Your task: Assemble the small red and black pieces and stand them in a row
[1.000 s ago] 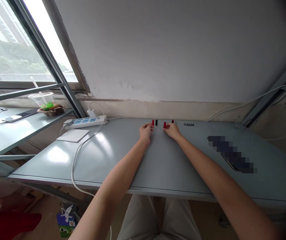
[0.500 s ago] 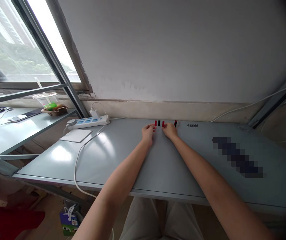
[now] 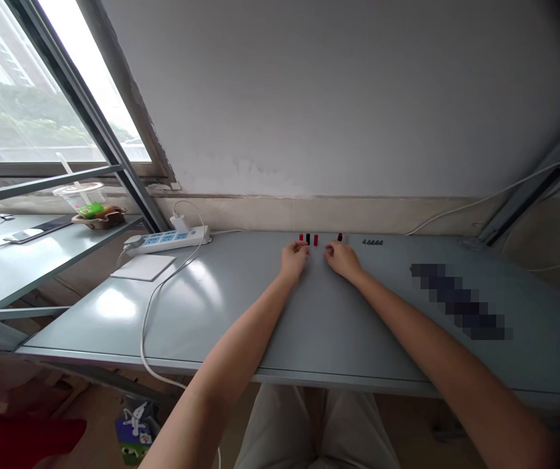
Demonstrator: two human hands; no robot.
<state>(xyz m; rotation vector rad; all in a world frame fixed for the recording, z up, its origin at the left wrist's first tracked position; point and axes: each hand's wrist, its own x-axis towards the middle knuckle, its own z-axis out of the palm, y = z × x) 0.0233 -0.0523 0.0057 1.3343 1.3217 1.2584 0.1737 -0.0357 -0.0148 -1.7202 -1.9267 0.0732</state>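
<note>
A: Small red and black pegs [image 3: 308, 239] stand upright in a row near the far edge of the tabletop [image 3: 319, 326]

B: Hands?

A: Left hand [image 3: 294, 256] and right hand [image 3: 341, 258] rest just below the row, fingers loosely curled, released, gripping nothing

B: Nearby?

A: Dark studs [image 3: 372, 242] to the right, power strip [image 3: 167, 240] to the left

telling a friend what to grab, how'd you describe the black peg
On the grey table, look just beyond the person's left hand and right hand. The black peg stands upright in a small row, between one red peg and another.
</note>
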